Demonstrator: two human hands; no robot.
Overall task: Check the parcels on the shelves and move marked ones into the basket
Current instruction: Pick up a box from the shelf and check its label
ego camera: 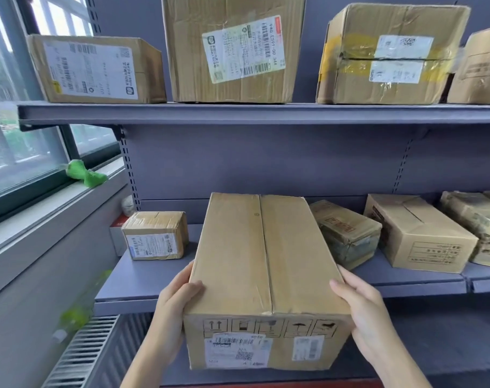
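Step in hand looks like inspection: one long parcel (266, 275) is half drawn off the lower shelf (143, 275), near end overhanging the front edge, labelled end face toward the person. Left hand (174, 306) grips the near left edge, thumb on top, fingers down the side. Right hand (361, 312) clamps the near right corner the same way. Both hands wrapped on that one box.

Labels on the end face are too blurred to read, so whether it is marked cannot be told. Basket not in view.

Next move, as a judgement: read the end face; if marked, lift clear and carry to the basket; if not, slide it back between its neighbours.

Count, left to right:
- upper shelf (238, 113): 4 boxes, the last cut off at the frame edge
- lower shelf: small parcel (154, 236), the held one, then 3 more at right; 5 in all
- hands: 2
- green toy (84, 173) on the window sill: 1
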